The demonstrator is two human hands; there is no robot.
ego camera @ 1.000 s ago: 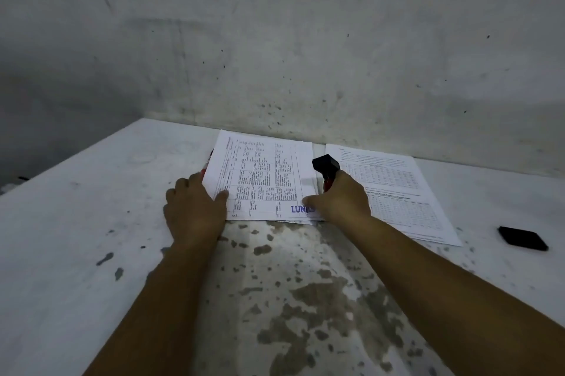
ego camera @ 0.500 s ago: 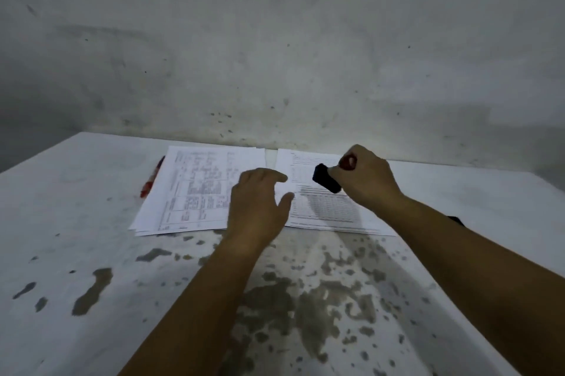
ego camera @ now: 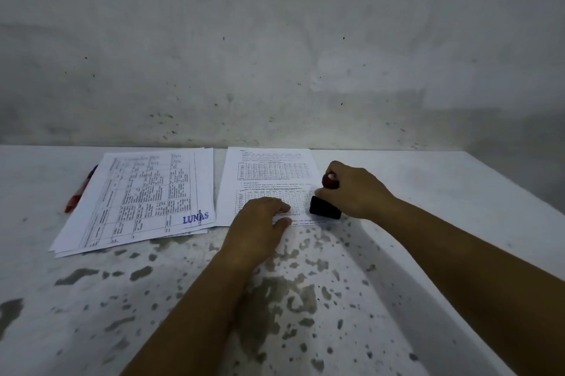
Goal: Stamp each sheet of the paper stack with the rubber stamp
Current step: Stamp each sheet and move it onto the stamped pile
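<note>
1. Worn white paint, flaked to grey patches, covers the bench [ego camera: 428, 222] that runs up to a stained, speckled wall [ego camera: 275, 54].
2. At centre, the rubber stamp [ego camera: 325, 207] stands with its black base down on the near right corner of a single printed sheet [ego camera: 269, 174], its red handle rising at about 12 o'clock from the base.
3. The right hand [ego camera: 354, 189] grips that red handle, fingers [ego camera: 324, 192] curled round it so that only a small part of the red shows; the forearm enters from 4 o'clock.
4. The left hand [ego camera: 256, 222] lies on the same sheet's near edge, at 9 o'clock from the stamp and just beside it, its fingers nearly straight and flat on the paper, the thumb spread toward the bench; it holds nothing.
5. The sheet carries two printed tables and lines of text too small to read.
6. At 9 o'clock from the sheet, and just apart from it, lies the paper stack [ego camera: 137, 201], slightly fanned, its top sheet turned sideways and bearing a blue mark reading "LUNAS" [ego camera: 195, 218] at its near right corner.
7. A red object [ego camera: 76, 195] sticks out from under the stack's left edge, at 9 o'clock; what it is cannot be told.
</note>
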